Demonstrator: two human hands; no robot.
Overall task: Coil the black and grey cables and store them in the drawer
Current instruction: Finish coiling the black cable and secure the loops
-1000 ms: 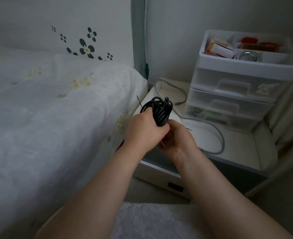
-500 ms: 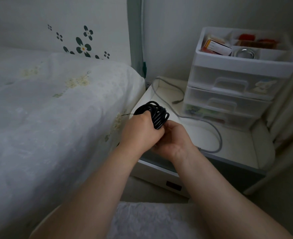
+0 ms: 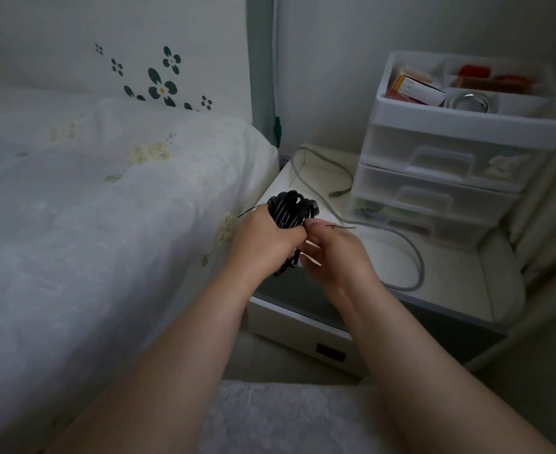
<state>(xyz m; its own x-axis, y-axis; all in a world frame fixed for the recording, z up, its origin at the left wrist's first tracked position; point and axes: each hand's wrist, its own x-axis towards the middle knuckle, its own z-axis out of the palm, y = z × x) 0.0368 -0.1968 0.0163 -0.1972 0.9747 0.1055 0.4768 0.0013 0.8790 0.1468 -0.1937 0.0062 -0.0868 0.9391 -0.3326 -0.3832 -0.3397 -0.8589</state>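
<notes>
The black cable [image 3: 291,208] is already wound into a tight bundle, gripped in the left hand [image 3: 265,239], whose fingers curl round the loops just above the near edge of the bedside table [image 3: 460,290]. The right hand [image 3: 334,253], touching the left at its three o'clock, pinches what looks like a thin twist tie [image 3: 342,227]; a thin wire end also pokes out at the bundle's nine o'clock, so the bundle appears to be getting tied off.

The grey cable [image 3: 414,257] lies loose and uncoiled on the table top, running from the back corner at twelve o'clock of the hands and sweeping round to their three o'clock. The plastic drawer unit [image 3: 450,165] stands at two o'clock with every drawer closed.

By my judgement the task is under halfway: the black coil needs securing, the grey cable needs coiling, and both must then go into a drawer that is yet to be opened.
</notes>
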